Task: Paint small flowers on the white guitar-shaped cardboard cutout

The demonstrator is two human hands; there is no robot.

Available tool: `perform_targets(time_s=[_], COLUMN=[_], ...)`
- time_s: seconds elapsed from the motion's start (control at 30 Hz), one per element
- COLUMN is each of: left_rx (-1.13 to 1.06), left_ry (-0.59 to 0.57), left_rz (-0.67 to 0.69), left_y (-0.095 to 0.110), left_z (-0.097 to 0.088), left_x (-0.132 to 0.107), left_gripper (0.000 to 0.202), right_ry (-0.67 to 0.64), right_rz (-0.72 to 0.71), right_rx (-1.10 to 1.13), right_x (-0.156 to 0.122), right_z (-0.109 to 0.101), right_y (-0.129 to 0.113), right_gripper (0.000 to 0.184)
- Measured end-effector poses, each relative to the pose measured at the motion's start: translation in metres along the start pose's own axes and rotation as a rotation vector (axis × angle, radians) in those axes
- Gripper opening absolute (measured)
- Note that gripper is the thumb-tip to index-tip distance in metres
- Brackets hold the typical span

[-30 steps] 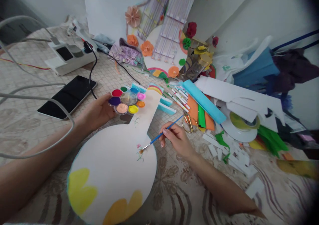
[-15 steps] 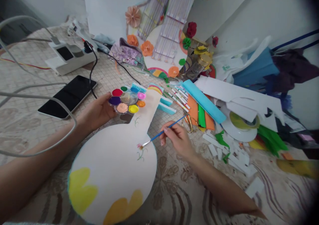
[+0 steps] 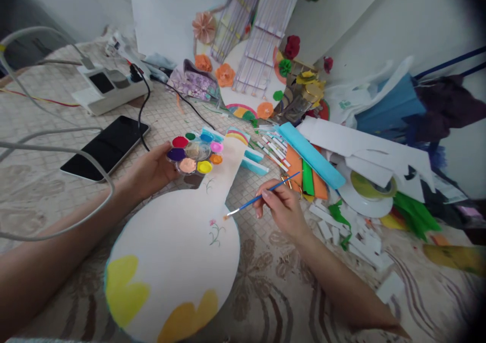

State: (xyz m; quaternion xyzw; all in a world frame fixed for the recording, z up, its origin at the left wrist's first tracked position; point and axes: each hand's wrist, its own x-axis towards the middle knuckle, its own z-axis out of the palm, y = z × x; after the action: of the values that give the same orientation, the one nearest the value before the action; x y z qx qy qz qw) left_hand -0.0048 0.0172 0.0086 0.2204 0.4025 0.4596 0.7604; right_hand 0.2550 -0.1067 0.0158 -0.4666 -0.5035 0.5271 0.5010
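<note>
The white, long-necked cutout (image 3: 172, 247) has yellow and orange patches (image 3: 129, 300), left hand (image 3: 157, 168) gripping the palette (image 3: 196, 151), right hand (image 3: 281, 209) pinching the brush (image 3: 248, 203).

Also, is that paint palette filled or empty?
Filled, at least partly: the paint palette carries red, green, blue, pink, orange, yellow, peach and purple paint around its centre. How deep, I cannot tell.

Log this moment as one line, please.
left hand: holding paint palette | right hand: holding blue paintbrush, tip near pink flower on white cutout | tip contact: unclear | phone: left of palette
</note>
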Motion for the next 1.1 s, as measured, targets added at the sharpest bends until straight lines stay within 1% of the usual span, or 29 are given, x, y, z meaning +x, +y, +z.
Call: perform_targets(time_s=[0.1,0.13,0.17,0.2,0.23,0.33,0.37,0.4,0.43,0.5,0.57,0.6,0.63,0.77,0.83,0.93,0.97,1.0,1.03,1.1], left_rx=[0.012,0.014,0.013,0.009,0.003,-0.011,-0.01,-0.008,-0.007,-0.002,-0.002,-0.004,-0.004,-0.002,-0.01,-0.012,-0.007,-0.002,0.0,-0.001], left_ry=[-0.008,-0.014,-0.02,-0.024,-0.027,-0.013,-0.008,-0.004,0.0,0.001,0.005,0.005,0.003,-0.02,-0.028,-0.029,-0.028,-0.022,-0.016,-0.004], left_rz=[-0.003,-0.004,-0.005,-0.005,-0.005,0.001,-0.002,-0.006,-0.008,-0.015,-0.014,-0.015,-0.016,-0.001,0.001,-0.014,-0.017,-0.018,-0.018,-0.015], left_y=[-0.001,-0.001,-0.001,-0.001,-0.001,0.0,0.0,0.001,0.001,0.001,0.001,0.001,0.001,0.0,0.0,0.0,0.0,0.001,0.001,0.002], left_z=[-0.002,-0.002,-0.002,-0.002,-0.002,-0.001,-0.001,-0.001,-0.001,-0.001,-0.002,-0.002,-0.003,-0.003,-0.003,-0.001,-0.001,0.0,0.0,0.001], left_x=[0.001,0.001,0.001,0.001,0.001,0.0,-0.001,-0.001,-0.001,-0.001,-0.001,-0.001,0.0,0.0,0.0,-0.001,-0.001,-0.002,-0.002,-0.003], left_gripper=[0.033,0.032,0.03,0.029,0.029,0.027,0.027,0.027,0.027,0.027,0.027,0.026,0.026,0.028,0.03,0.029,0.028,0.027,0.027,0.028], right_ry=[-0.192,-0.241,-0.255,-0.233,-0.175,0.036,0.071,0.078,0.06,-0.036,-0.13,-0.144,-0.129,0.036,0.017,-0.144,-0.183,-0.194,-0.17,-0.053], right_rz=[0.128,0.158,0.17,0.165,0.142,0.034,0.009,-0.001,0.006,0.063,0.12,0.128,0.118,-0.004,-0.001,0.077,0.088,0.085,0.069,0.015], right_rx=[0.013,-0.001,-0.019,-0.038,-0.053,-0.065,-0.055,-0.038,-0.014,0.029,0.024,0.004,-0.019,-0.038,-0.013,-0.01,-0.026,-0.047,-0.07,-0.102], right_x=[-0.001,-0.001,0.0,0.001,0.004,0.011,0.012,0.012,0.01,0.005,0.001,0.001,0.001,0.006,0.004,-0.002,-0.003,-0.003,-0.002,0.003], right_z=[0.0,0.0,0.0,-0.002,-0.004,-0.013,-0.015,-0.015,-0.013,-0.008,-0.002,-0.001,-0.001,-0.008,-0.007,-0.001,0.001,0.002,0.001,-0.005], right_y=[-0.001,-0.001,-0.001,0.001,0.002,0.004,0.005,0.004,0.004,0.002,0.001,0.001,0.001,0.001,0.0,-0.003,-0.004,-0.004,-0.004,-0.003], right_gripper=[0.019,0.021,0.021,0.021,0.02,0.017,0.016,0.015,0.014,0.014,0.016,0.017,0.017,0.013,0.013,0.015,0.016,0.017,0.017,0.017])
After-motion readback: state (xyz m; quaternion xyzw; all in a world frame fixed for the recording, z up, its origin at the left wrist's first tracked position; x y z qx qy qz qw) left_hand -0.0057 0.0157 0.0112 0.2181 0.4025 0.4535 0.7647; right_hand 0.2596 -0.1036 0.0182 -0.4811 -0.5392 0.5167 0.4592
